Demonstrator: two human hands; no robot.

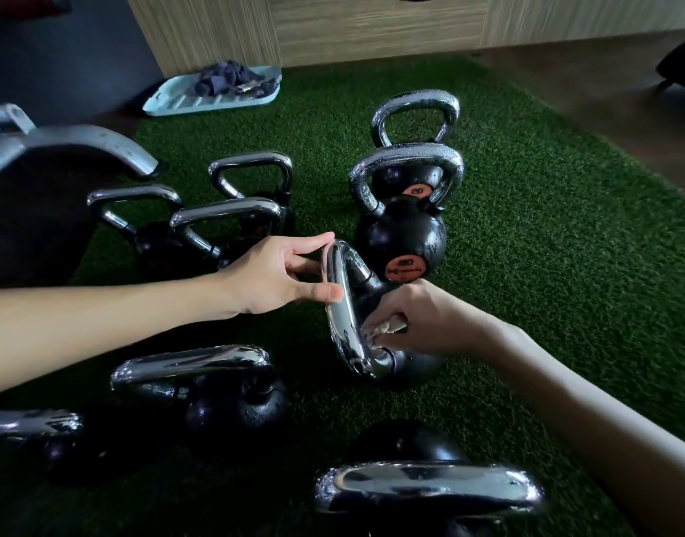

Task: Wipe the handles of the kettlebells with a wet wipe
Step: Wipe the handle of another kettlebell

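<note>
In the head view, a pale blue tray lies at the far left edge of the green turf mat, with a heap of dark cloths in it. The mat lies on a brown wood floor, and a light wood-grain cabinet stands behind it.

At the middle of the mat, the person's left hand pinches the top of a kettlebell's chrome handle between thumb and fingers. The right hand curls around a crumpled wet wipe, pressing it against the lower inside bend of that handle, just above the black ball.

Two kettlebells with orange labels stand just behind. Three more cluster to the left, and others stand nearer the camera.
</note>
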